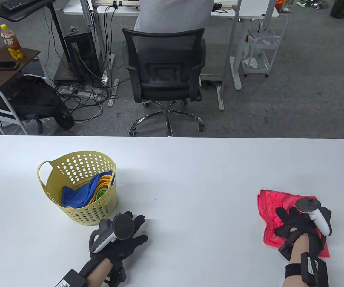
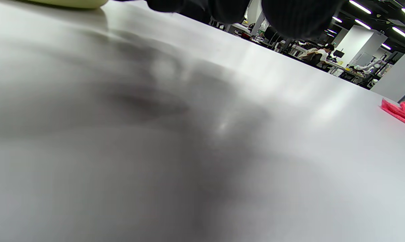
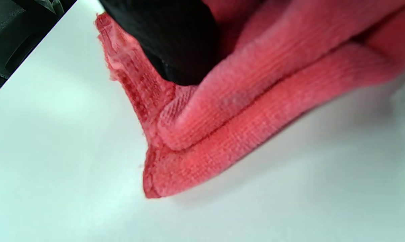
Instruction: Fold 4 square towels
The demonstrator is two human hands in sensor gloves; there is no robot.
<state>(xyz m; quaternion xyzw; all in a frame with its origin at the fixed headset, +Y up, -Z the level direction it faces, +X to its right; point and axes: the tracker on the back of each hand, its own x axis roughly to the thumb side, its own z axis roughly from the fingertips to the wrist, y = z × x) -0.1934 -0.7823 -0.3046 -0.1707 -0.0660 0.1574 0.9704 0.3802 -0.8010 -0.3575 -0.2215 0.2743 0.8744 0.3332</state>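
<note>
A folded red towel (image 1: 269, 203) lies on the white table (image 1: 190, 179) at the right, near the front. My right hand (image 1: 291, 221) rests flat on it with the fingers spread. In the right wrist view a black gloved finger (image 3: 175, 40) presses on the towel's layered folds (image 3: 256, 111). My left hand (image 1: 136, 227) lies open and empty on the table, just right of a yellow basket (image 1: 49, 163). The basket holds a blue towel (image 1: 76, 194), a green one (image 1: 101, 192) and an orange one. The left wrist view shows the fingertips (image 2: 296, 16) over bare table and the red towel's edge (image 2: 402, 112).
The table's far edge runs across the middle of the table view. Behind it stand a black office chair (image 1: 163, 71) and a seated person at a desk. The basket's base (image 2: 71, 2) shows at the top left of the left wrist view.
</note>
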